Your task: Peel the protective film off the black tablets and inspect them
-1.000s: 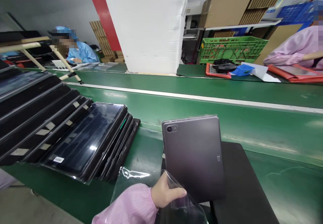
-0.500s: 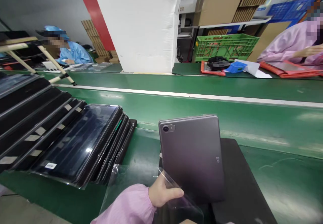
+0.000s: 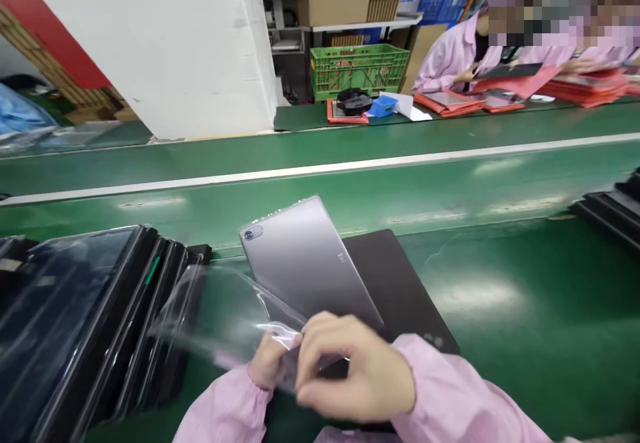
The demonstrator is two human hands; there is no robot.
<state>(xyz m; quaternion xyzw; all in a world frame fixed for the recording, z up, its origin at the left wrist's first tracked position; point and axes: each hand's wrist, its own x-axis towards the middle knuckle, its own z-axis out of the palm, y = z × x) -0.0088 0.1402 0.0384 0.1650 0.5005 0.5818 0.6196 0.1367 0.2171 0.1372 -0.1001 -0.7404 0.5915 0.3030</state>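
A grey tablet (image 3: 305,256), its camera side up, lies tilted over a black pad (image 3: 395,276). Clear plastic film (image 3: 215,310) spreads left from the tablet's lower part. My left hand (image 3: 273,360) is closed on the film beside the tablet's lower left edge. Over the tablet's lower end is my right hand (image 3: 357,366), its fingers curled with thumb and fingertips near the film; what they hold, if anything, is too blurred to tell.
Stacked black-edged tablets in clear covers (image 3: 85,303) stand at the left. More dark items (image 3: 613,213) lie at the far right. Across the green bench (image 3: 500,296) are a green crate (image 3: 357,70), red sleeves (image 3: 450,102) and people in pink.
The view has turned right. My right hand has come in over the tablet's lower end. The tablet has tilted, and the film has shifted beside it.
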